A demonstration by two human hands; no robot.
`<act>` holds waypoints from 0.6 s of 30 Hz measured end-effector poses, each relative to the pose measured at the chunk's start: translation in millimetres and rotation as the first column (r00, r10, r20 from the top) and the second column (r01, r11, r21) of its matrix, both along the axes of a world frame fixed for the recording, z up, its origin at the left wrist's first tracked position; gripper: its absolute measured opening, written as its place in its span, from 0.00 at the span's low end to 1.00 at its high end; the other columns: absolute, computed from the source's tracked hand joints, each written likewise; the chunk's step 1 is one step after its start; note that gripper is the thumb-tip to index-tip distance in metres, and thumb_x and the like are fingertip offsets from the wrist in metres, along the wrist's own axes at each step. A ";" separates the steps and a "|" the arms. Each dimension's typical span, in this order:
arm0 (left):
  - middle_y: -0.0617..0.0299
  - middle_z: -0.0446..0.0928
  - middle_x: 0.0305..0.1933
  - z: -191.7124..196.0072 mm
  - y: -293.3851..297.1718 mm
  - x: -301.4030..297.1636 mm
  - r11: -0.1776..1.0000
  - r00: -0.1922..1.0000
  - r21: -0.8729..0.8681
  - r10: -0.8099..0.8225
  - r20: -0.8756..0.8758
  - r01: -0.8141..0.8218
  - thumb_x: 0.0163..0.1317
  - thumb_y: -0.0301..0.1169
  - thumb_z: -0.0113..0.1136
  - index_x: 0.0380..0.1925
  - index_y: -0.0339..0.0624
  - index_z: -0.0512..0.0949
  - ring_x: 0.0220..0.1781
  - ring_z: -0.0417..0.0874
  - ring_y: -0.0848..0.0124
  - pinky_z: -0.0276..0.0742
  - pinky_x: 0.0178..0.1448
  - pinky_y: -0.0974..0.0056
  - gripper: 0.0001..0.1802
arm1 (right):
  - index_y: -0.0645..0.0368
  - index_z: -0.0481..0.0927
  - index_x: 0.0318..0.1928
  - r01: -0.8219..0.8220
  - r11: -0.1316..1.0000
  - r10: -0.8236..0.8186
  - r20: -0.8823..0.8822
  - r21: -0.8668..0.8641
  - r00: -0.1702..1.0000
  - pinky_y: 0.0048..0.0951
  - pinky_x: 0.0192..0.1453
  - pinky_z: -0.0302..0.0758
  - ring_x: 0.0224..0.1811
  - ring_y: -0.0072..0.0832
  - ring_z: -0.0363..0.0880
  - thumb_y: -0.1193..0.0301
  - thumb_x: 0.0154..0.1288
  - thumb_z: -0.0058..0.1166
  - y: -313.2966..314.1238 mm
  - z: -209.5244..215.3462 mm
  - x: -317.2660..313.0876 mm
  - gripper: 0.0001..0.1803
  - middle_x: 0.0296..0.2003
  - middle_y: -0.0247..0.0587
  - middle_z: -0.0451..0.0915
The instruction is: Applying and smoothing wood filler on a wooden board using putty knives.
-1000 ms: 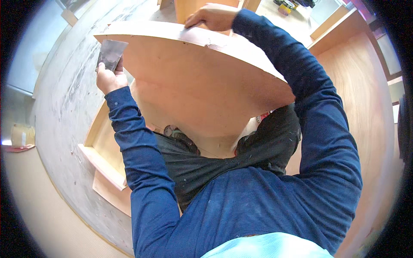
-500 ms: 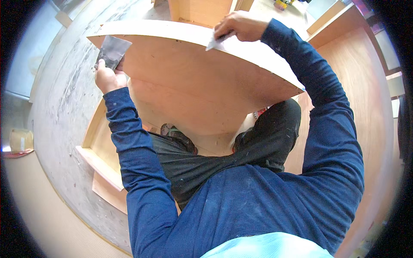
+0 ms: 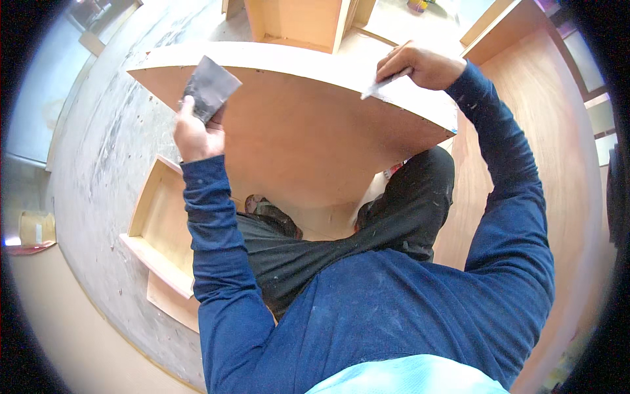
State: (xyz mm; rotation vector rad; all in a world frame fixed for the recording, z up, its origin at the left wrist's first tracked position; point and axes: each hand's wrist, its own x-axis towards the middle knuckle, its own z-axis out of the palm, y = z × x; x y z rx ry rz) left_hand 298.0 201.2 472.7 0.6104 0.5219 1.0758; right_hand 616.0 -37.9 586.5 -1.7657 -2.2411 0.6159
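Observation:
A large wooden panel piece (image 3: 302, 131) with a pale top edge stands tilted in front of my knees. My right hand (image 3: 423, 65) is closed round a putty knife (image 3: 388, 83), its blade at the panel's top edge toward the right; whether it touches is hard to tell. My left hand (image 3: 198, 136) grips a flat, square grey scraper (image 3: 215, 85) with dark smears, held up in front of the panel's left part. The scraper's lower end is hidden in the fingers.
A shallow wooden drawer (image 3: 172, 213) lies on the grey, stained floor (image 3: 98, 164) to my left. Wooden boxes (image 3: 295, 21) stand beyond the panel. A long wooden board (image 3: 518, 144) is on my right. A roll of tape (image 3: 37, 228) sits at the far left.
My right hand has moved right and slightly nearer along the panel's edge with the putty knife. My left hand and its scraper have shifted right. The panel sits slightly lower in view.

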 end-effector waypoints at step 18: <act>0.52 0.75 0.54 21.8 -137.8 50.8 0.923 0.918 -0.218 -0.358 -0.174 0.318 0.72 0.33 0.35 0.56 0.42 0.66 0.51 0.82 0.59 0.86 0.46 0.53 0.17 | 0.59 0.82 0.54 0.450 0.697 -0.230 -0.420 0.558 0.878 0.38 0.68 0.67 0.63 0.46 0.74 0.80 0.57 0.58 -17.4 -87.9 -152.4 0.22 0.55 0.51 0.79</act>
